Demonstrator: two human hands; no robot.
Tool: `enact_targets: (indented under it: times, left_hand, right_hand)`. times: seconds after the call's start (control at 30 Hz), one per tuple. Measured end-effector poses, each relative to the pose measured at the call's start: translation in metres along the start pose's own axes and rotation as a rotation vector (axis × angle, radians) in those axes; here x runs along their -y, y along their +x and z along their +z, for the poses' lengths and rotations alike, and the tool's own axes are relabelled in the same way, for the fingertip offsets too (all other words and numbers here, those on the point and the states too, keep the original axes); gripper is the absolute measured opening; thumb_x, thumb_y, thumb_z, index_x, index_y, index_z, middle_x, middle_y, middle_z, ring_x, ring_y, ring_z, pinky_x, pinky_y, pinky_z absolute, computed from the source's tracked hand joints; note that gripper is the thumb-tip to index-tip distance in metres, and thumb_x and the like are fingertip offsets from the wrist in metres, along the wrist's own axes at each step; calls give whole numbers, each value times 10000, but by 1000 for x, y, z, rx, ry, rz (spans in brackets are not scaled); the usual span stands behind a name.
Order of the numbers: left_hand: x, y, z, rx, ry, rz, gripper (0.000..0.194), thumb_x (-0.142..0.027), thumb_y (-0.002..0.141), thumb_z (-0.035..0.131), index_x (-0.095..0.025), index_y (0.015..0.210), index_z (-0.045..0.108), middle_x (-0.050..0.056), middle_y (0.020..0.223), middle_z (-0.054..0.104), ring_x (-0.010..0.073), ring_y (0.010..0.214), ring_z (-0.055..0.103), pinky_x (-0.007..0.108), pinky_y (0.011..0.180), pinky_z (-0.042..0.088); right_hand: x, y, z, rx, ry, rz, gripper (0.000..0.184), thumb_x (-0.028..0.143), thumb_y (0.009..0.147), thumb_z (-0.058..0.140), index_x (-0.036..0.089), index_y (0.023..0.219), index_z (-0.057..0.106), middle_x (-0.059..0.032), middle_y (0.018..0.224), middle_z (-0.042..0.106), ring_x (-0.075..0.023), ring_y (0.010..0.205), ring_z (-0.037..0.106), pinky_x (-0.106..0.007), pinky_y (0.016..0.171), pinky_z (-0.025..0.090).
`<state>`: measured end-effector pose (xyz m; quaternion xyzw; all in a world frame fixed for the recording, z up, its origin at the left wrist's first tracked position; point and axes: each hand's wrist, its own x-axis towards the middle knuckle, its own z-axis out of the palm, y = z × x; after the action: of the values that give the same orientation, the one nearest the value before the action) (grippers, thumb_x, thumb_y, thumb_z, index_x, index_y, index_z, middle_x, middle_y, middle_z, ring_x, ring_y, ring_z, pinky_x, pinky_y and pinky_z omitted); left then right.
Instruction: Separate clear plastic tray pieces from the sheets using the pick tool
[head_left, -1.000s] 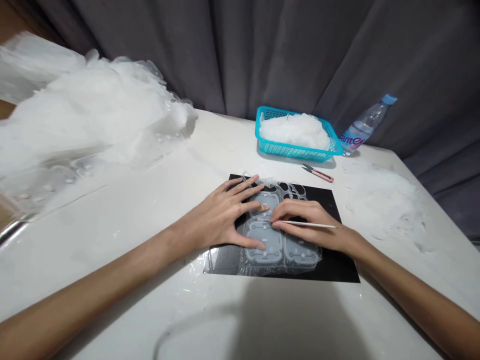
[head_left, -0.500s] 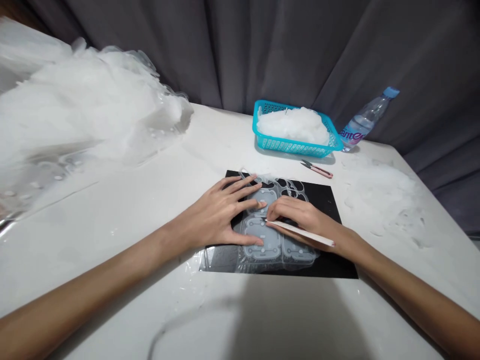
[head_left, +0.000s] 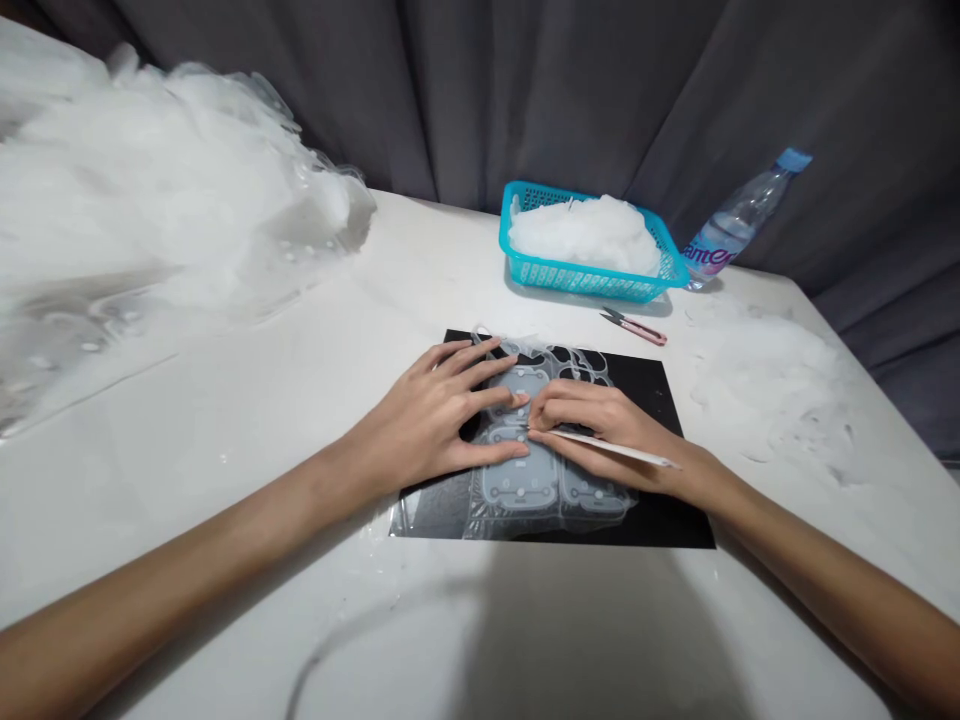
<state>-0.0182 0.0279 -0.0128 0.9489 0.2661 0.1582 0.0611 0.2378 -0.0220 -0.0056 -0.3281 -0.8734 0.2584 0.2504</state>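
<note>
So, nearest bit first: white table [head_left: 375, 620], with a big dark shadow [head_left: 592, 640] falling across it. Just past that there's a black mat [head_left: 675, 515] lying flat, and on it sits the clear sheet [head_left: 520, 485], with rounded panels and a loopy cut-out bit at its far end. The sheet's kinda in the middle of the mat, under both hands.

Left hand [head_left: 439, 410] is spread wide, palm down, thumb and fingertips on the sheet. Right hand [head_left: 604, 420] is pinched around a slim white tool [head_left: 615, 447], its tip end down at the sheet near the left thumb and index finger. Can't make out the tip itself, fingers are in the way.

Off to the right, a low whitish heap [head_left: 772, 375]. Beyond the mat, pink-handled snips [head_left: 634, 327], then a blue basket [head_left: 585, 281] with white stuff [head_left: 589, 235] piled in it, and a blue-capped bottle [head_left: 739, 222] right beside it. Over on the left, a huge pile [head_left: 165, 190] of white, filmy pieces. Grey curtain [head_left: 562, 90] behind everything.
</note>
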Motion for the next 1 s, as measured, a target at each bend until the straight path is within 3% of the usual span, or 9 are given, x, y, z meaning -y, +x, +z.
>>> enact_targets:
  times: [0.23,0.47,0.83,1.0]
  left_hand:
    - [-1,1,-1,-8,-15,-1,577,-713,967,594,-226,1212,780,118,1546,612,358,1525,458,546,1221,349]
    - [2,0,2,29,-85,-54,609,-750,940,598,-280,1297,749,88,1607,553,363,1539,430,556,1234,313]
    - [1,1,0,63,-76,-78,627,-761,938,586,-271,1297,738,94,1629,526,361,1539,423,548,1241,300]
    - [1,0,1,47,-107,-75,617,-748,929,617,-260,1285,741,97,1618,539,370,1535,427,548,1242,299]
  right_hand:
    - [8,0,-11,45,-89,18,157,140,1046,526,189,955,644,-66,1012,686,-181,912,654,-303,823,512]
    - [6,-2,-21,18,72,150,140,235,1038,625,200,904,651,-31,942,691,-167,840,641,-302,800,504]
    - [-3,-6,-12,22,44,45,125,244,1079,555,212,981,625,-56,1034,697,-189,952,659,-343,888,534]
    - [-2,-5,-4,19,-120,-26,144,262,1101,517,197,1040,629,-77,1051,708,-205,1009,670,-340,879,561]
